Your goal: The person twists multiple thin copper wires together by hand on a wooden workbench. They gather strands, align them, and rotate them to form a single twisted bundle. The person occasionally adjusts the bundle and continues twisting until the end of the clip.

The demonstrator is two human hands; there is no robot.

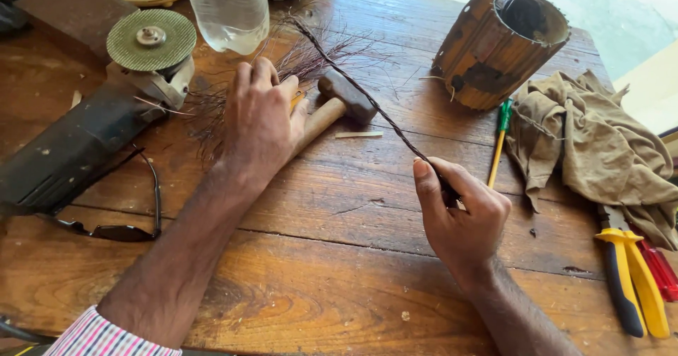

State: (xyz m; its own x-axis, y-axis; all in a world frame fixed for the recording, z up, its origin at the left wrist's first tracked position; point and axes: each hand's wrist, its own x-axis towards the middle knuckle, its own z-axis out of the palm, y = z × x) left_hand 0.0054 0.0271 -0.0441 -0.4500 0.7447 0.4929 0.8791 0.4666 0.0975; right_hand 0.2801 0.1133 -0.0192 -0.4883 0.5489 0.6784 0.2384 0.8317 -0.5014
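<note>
Right hand: the right hand [462,218] is closed in a pinch on the near end of a twisted strand [367,95], thumb pressed against the curled fingers, so the dark cord runs taut and straight away from it.

Twisted strand: it rises diagonally from that pinch, passes over the hammer [337,105] and ends near the plastic bottle [229,6]; held off the wood, probably so the twist does not slacken.

Left hand: the left hand [261,119] lies knuckles up over a loose bundle of thin dark fibres [304,59], fingers curled down into them. Its palm side is hidden, so I cannot tell whether it grips any or merely pins them flat.

Fibres: they fan out on the wooden table [339,271] just beside the left fingers, within easy reach.

Left of the hands: an angle grinder [106,109] with a green disc, and dark glasses [120,222] near the forearm.

Right of the hands: a round wooden-slat holder [494,45] tipped on its side, a green-handled screwdriver [500,144], a crumpled tan cloth [593,144] and yellow-handled pliers [632,278], all apart from the work.
</note>
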